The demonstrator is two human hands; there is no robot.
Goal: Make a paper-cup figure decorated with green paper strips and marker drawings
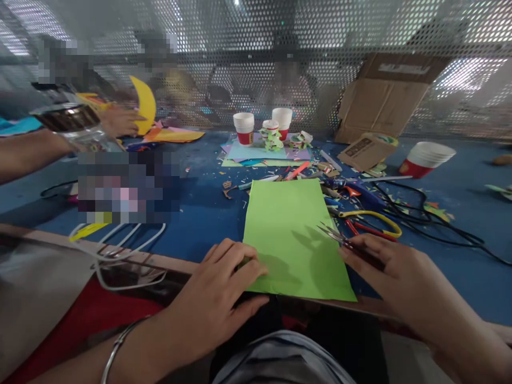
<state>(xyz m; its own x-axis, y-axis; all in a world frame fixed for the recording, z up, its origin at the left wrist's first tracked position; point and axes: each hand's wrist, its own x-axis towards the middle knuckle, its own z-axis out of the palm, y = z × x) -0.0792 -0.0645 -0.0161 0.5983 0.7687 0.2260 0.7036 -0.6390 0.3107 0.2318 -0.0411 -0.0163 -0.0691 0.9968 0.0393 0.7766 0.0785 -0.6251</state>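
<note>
A bright green sheet of paper [288,213] lies at the table's front edge and sticks out slightly over it. My left hand [224,290] is at its lower left corner, fingers curled over the top and thumb below the edge, closed on the paper. In my right hand [404,272] is a small pair of scissors [332,233] with a dark red handle. Their blades point left, slightly parted, above the right side of the sheet. Shadows of the hand and scissors fall on the paper.
Beyond the sheet lie pens, scraps, yellow-and-red-handled pliers [388,221] and a black cord [444,232]. Paper cups [243,128] and small green-and-white paper figures [273,140] stand farther back. Another stack of cups [424,160] tilts at right. A co-worker's hand [120,120] holds a yellow crescent [144,104].
</note>
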